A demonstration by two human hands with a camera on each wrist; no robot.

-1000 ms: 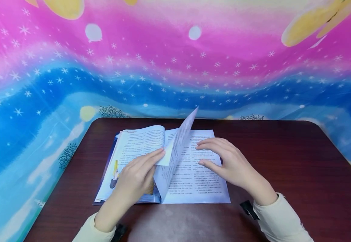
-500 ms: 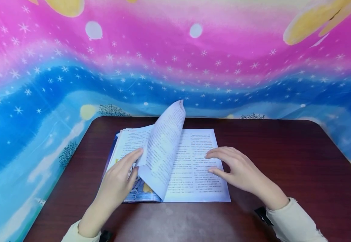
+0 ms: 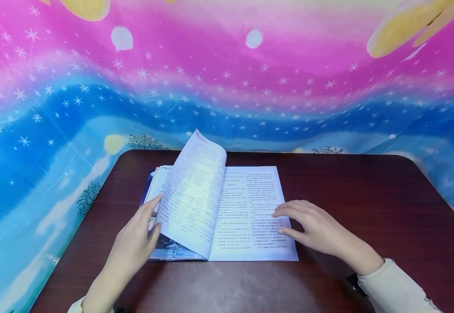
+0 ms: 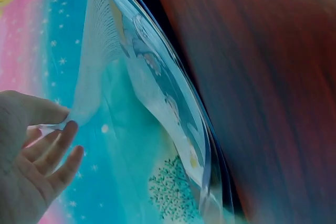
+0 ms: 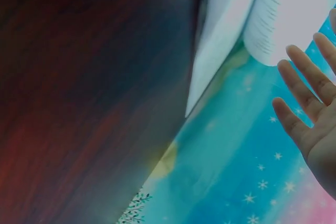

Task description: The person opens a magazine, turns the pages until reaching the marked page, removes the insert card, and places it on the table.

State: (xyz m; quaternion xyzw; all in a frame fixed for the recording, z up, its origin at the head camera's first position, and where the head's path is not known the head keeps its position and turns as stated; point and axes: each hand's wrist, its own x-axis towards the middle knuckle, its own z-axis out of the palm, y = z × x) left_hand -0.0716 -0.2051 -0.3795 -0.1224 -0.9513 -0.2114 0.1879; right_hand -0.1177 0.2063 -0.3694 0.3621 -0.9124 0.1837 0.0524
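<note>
An open magazine (image 3: 250,213) with printed text lies on the table. One page (image 3: 193,187) stands lifted and curved over the left half, its top corner up. My left hand (image 3: 133,239) pinches the outer edge of that page between thumb and fingers, as the left wrist view shows with the hand (image 4: 44,150) at the page edge. Under the raised page a blue illustration (image 3: 173,248) shows. My right hand (image 3: 309,226) hovers at the right edge of the flat right page, fingers apart and holding nothing; in the right wrist view its fingers (image 5: 299,85) are spread.
The dark brown wooden table (image 3: 387,208) extends on both sides of the magazine. Behind it hangs a pink and blue cloth (image 3: 309,100) with a snowflake print, close to the table's back edge.
My left hand has drawn the page leftward, from nearly upright at the spine to over the left half. My right hand has shifted right and slightly toward the front.
</note>
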